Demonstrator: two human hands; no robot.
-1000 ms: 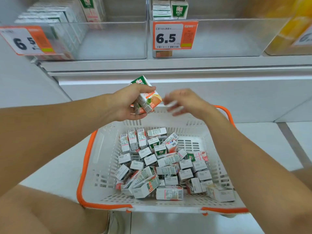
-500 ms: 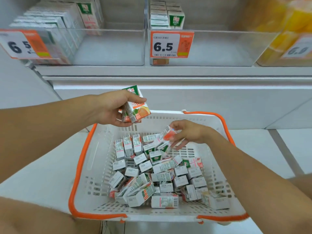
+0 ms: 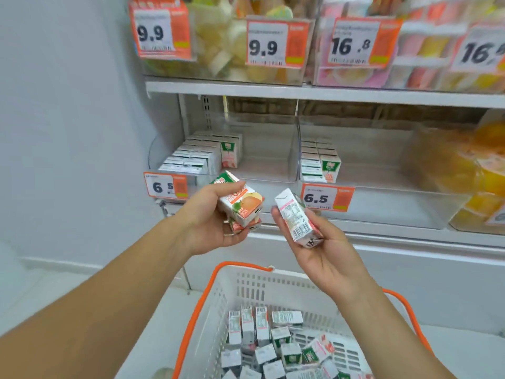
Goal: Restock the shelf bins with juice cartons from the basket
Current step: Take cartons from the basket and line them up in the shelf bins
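Note:
My left hand point(image 3: 213, 222) holds a small stack of juice cartons point(image 3: 241, 206) with orange fruit on the front, raised in front of the lower shelf. My right hand point(image 3: 322, 250) grips one more juice carton point(image 3: 296, 218), pink-labelled, barcode side towards me. Below them stands the white basket point(image 3: 262, 285) with an orange rim, holding several loose cartons point(image 3: 273, 348). Behind the hands are two clear shelf bins: the left bin point(image 3: 262, 165) has rows of cartons at its left side, the right bin point(image 3: 382, 170) has a short row at its left end.
Price tags reading 6.5 point(image 3: 326, 197) hang on the bin fronts. A higher shelf point(image 3: 300, 90) carries tubs of fruit cups with 9.9 and 16.8 tags. Yellow-orange packs point(image 3: 470, 176) fill the bin at far right. A pale wall lies to the left.
My right hand has lifted one carton out of the basket and raised it beside the left hand. Both hands rose towards the bins, and my view tilted up to show the upper shelf.

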